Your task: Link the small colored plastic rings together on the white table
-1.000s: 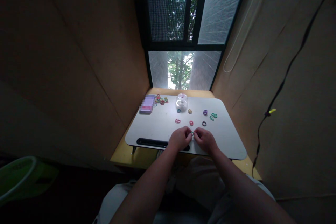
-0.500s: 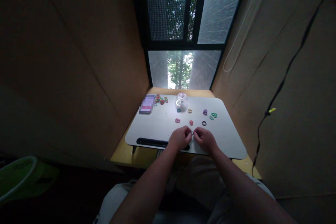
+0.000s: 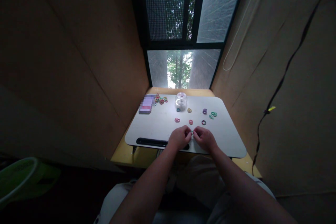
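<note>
My left hand [image 3: 180, 137] and my right hand [image 3: 204, 138] meet near the front of the white lap table, fingers pinched. Between their fingertips is a small green hair tie [image 3: 192, 132], mostly covered by the fingers. Just beyond my hands lie small groups of hair ties sorted by colour: pink [image 3: 177, 120], red [image 3: 190, 122], black [image 3: 203, 122], blue [image 3: 178, 110], yellow [image 3: 189, 110], purple [image 3: 204, 111] and green [image 3: 214, 114]. A clear round jar [image 3: 181, 102] stands behind them.
A mixed pile of hair ties [image 3: 161, 99] lies at the back left, beside a blurred-out box [image 3: 147, 104]. A black slot [image 3: 151, 142] runs along the front of the white table [image 3: 147, 126]. Walls flank both sides; a green basket [image 3: 28, 182] sits low at left.
Both hands keep their pinch on the green hair tie with hardly any movement. The view has shifted very slightly; the hair ties on the table stay in place.
</note>
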`<act>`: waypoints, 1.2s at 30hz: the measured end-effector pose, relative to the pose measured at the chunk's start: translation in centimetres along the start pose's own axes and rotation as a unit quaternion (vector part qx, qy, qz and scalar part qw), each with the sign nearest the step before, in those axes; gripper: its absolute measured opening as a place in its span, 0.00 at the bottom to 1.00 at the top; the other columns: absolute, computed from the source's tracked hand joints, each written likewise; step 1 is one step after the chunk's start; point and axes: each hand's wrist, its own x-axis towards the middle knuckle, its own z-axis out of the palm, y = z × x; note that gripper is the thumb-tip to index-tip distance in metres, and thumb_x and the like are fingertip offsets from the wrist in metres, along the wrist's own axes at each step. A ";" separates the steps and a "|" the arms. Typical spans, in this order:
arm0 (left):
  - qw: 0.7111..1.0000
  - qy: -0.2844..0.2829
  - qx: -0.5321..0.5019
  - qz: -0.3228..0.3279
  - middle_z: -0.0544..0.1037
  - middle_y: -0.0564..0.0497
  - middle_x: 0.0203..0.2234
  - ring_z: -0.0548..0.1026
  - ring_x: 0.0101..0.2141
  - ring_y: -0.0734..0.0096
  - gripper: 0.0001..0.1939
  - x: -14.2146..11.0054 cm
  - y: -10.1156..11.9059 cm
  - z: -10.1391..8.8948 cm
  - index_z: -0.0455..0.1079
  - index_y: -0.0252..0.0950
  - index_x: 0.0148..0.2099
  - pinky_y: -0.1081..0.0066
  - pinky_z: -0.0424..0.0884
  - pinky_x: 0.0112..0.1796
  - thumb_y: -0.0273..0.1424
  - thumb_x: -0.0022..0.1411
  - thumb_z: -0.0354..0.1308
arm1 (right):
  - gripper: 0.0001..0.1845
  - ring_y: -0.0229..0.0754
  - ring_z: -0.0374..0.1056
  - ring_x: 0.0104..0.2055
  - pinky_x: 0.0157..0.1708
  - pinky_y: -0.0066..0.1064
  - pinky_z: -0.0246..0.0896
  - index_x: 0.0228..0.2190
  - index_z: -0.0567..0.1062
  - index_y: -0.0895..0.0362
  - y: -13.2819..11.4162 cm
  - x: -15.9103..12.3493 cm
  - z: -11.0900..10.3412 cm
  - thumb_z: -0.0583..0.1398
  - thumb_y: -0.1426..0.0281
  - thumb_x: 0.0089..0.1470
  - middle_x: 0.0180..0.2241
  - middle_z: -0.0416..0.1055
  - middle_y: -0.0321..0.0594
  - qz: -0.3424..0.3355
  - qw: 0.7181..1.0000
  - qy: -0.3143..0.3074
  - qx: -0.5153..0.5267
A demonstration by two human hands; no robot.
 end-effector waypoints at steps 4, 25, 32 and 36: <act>1.000 -0.001 0.001 -0.004 0.76 0.52 0.28 0.71 0.28 0.73 0.09 0.0 0.0 0.0 0.71 0.38 0.36 0.73 0.64 0.31 0.35 0.59 0.52 | 0.10 0.37 0.61 0.24 0.25 0.26 0.51 0.23 0.69 0.55 -0.1 0.0 -0.1 0.54 0.66 0.53 0.21 0.68 0.35 -0.002 1.000 0.001 -0.002; 1.000 -0.002 0.001 0.005 0.77 0.52 0.28 0.71 0.28 0.73 0.09 0.0 -0.4 0.2 0.70 0.38 0.37 0.74 0.63 0.30 0.36 0.60 0.52 | 0.10 0.36 0.60 0.23 0.25 0.26 0.50 0.23 0.69 0.55 0.1 0.0 0.1 0.54 0.66 0.53 0.21 0.68 0.35 0.001 1.000 0.000 -0.012; 1.000 0.004 -0.001 0.008 0.76 0.52 0.28 0.70 0.27 0.73 0.09 0.0 -0.5 0.4 0.70 0.38 0.36 0.73 0.61 0.29 0.36 0.60 0.52 | 0.10 0.36 0.60 0.23 0.25 0.26 0.50 0.23 0.69 0.55 0.0 0.0 0.0 0.54 0.66 0.53 0.21 0.67 0.35 0.000 1.000 -0.001 -0.007; 1.000 0.004 -0.004 0.010 0.76 0.52 0.28 0.70 0.27 0.73 0.09 0.0 -0.4 0.3 0.70 0.38 0.36 0.73 0.61 0.28 0.36 0.59 0.52 | 0.10 0.36 0.60 0.23 0.25 0.26 0.50 0.23 0.69 0.55 0.1 0.0 0.1 0.54 0.66 0.53 0.21 0.67 0.35 0.003 1.000 0.000 -0.006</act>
